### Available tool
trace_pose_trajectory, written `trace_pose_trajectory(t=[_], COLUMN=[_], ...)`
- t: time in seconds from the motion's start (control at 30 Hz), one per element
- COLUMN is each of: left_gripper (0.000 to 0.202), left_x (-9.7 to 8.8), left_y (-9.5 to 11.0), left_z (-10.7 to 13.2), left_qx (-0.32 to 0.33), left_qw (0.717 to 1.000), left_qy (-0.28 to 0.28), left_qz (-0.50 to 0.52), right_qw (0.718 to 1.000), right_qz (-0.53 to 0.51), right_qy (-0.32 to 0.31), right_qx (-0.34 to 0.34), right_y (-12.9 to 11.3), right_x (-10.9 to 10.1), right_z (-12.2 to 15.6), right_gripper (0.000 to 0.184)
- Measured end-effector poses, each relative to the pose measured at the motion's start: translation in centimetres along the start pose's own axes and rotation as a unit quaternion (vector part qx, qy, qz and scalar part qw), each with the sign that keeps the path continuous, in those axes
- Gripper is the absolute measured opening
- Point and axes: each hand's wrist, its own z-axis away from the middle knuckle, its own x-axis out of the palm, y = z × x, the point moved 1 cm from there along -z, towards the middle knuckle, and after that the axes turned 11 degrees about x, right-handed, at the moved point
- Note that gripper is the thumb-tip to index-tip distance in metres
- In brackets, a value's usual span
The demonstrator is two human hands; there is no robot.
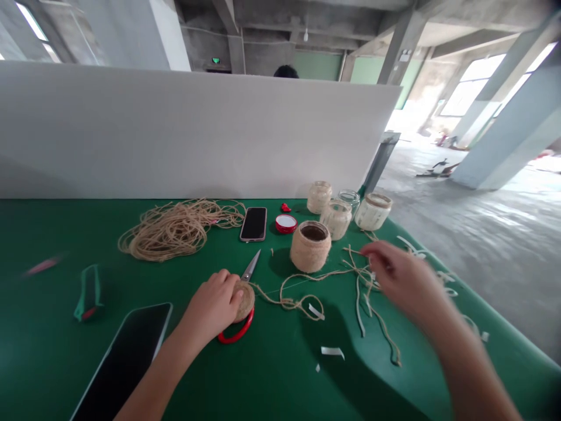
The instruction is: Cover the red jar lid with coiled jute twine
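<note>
Should the left hand, curled on a twine-wrapped disc, slip, it could tip off red-handled scissors; the blurred right hand has a hold that cannot be told.

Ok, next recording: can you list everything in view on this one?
Green table: 1, green, under everything
White partition: 1, white, behind table
Coiled twine: 1, tan, back left
Loose twine strands: several, tan, front right
Twine-wrapped jar: 1, tan, centre
Pale-wrapped glass jars: 3, cream, back right
Bare glass jar: 1, clear, back right
Phones: 2, black, back centre and front left
Jar lid: 1, red, back centre
Scissors: 1, red handle, centre
Green pouch: 1, green, left
Paper strip: 1, white, front
Twine-wrapped disc: 1, tan, under left hand
Left hand: 1, on disc
Right hand: 1, blurred, above strands
</note>
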Motion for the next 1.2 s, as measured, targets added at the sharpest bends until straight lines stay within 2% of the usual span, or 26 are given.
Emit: trace_pose_trajectory(t=[0.07, 0.13, 0.2, 0.27, 0.33, 0.4, 0.5, 0.6, 0.67, 0.8, 0.93, 1.03, 1.1, 1.2], left_gripper=[0.029, 0.026, 0.021, 0.016, 0.013, 0.010, 0.006, 0.007, 0.009, 0.007, 0.007, 0.006, 0.007, 0.008], left_x=[-0.3, -0.7, -1.1, -1.5, -1.9, -2.2, -2.6, -2.7, -2.7, -2.4, -1.8, -1.3, -1.0, -0.7], left_y=[0.0, 0.2, 0.4, 0.6, 0.9, 1.3, 2.0, 2.3, 2.4, 2.7, 3.3, 3.6, 3.8, 3.9], left_z=[-0.1, -0.1, 0.0, 0.0, 0.0, 0.1, 0.4, 0.8, 0.9, 1.0, 0.7, 0.5, 0.4, 0.4], left_qx=[-0.008, -0.015, -0.021, -0.029, -0.027, -0.005, 0.039, 0.047, 0.044, 0.045, 0.041, 0.042, 0.044, 0.044], left_qw=[1.000, 0.999, 0.999, 0.999, 0.997, 0.987, 0.949, 0.922, 0.920, 0.927, 0.926, 0.914, 0.906, 0.909], left_qy=[-0.017, -0.024, -0.018, -0.008, 0.008, 0.020, 0.019, 0.023, 0.029, 0.026, 0.034, 0.037, 0.035, 0.042], left_qz=[0.013, 0.023, 0.028, 0.036, 0.073, 0.158, 0.312, 0.384, 0.388, 0.371, 0.373, 0.402, 0.419, 0.412], right_qw=[0.987, 0.961, 0.944, 0.936, 0.928, 0.913, 0.873, 0.843, 0.843, 0.869, 0.894, 0.908, 0.910, 0.912], right_qz=[-0.051, -0.064, -0.080, -0.130, -0.207, -0.276, -0.341, -0.369, -0.375, -0.341, -0.299, -0.266, -0.246, -0.222], right_qy=[-0.094, -0.172, -0.208, -0.207, -0.198, -0.208, -0.279, -0.328, -0.322, -0.266, -0.188, -0.115, -0.088, -0.065], right_qx=[-0.121, -0.208, -0.242, -0.252, -0.240, -0.216, -0.209, -0.213, -0.212, -0.239, -0.276, -0.303, -0.321, -0.338], right_y=[-3.4, -6.0, -7.9, -9.3, -10.3, -10.9, -11.2, -10.8, -10.5, -9.7, -8.9, -8.5, -8.4, -8.5], right_x=[2.9, 5.9, 8.4, 10.0, 10.7, 10.9, 10.6, 10.0, 9.4, 9.0, 9.6, 10.1, 10.3, 10.5], right_z=[0.7, 1.4, 1.9, 1.8, 1.5, 1.1, 1.0, 1.4, 1.7, 2.0, 2.4, 2.9, 3.2, 3.5], right_gripper=[0.019, 0.018, 0.017, 0.017, 0.021, 0.023, 0.024, 0.029, 0.029, 0.021, 0.024, 0.025, 0.023, 0.021])
